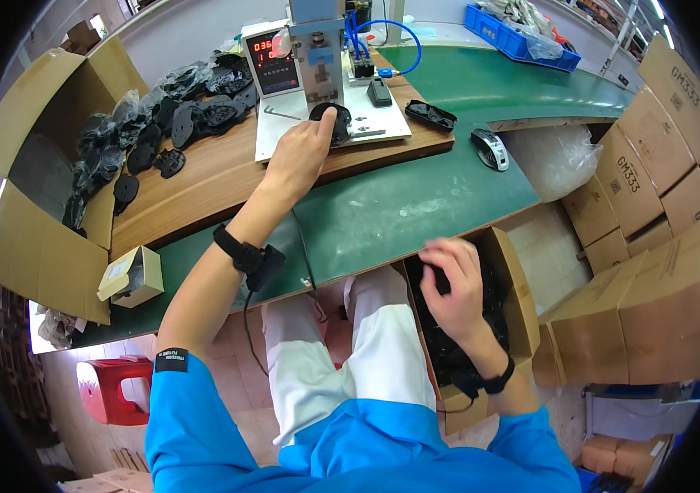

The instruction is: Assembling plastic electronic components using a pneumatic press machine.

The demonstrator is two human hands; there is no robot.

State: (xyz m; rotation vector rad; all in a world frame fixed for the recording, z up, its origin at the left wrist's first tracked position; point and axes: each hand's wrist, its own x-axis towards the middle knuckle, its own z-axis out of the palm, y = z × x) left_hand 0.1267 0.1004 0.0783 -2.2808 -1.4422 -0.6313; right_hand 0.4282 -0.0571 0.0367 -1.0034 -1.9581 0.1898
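At the bench-top press (317, 70), my left hand (299, 156) is closed on the near left edge of a black oval plastic part (339, 127), its thumb lying over it. That part rests on the white base plate (272, 131) below the press head; its far side is partly hidden. My right hand (456, 287), slightly blurred, hovers over an open cardboard box (518, 279) beside my right leg. Its fingers are bent and apart from the thumb, with nothing seen in them. Black parts (493, 316) lie inside the box.
Black plastic parts (194, 119), some bagged, are heaped on the wooden board at left, by a large open carton (17, 238). A black shell (430, 116) and a computer mouse (490, 149) lie right of the press. Stacked cartons (654, 131) stand at right; a red stool (103, 390) at lower left.
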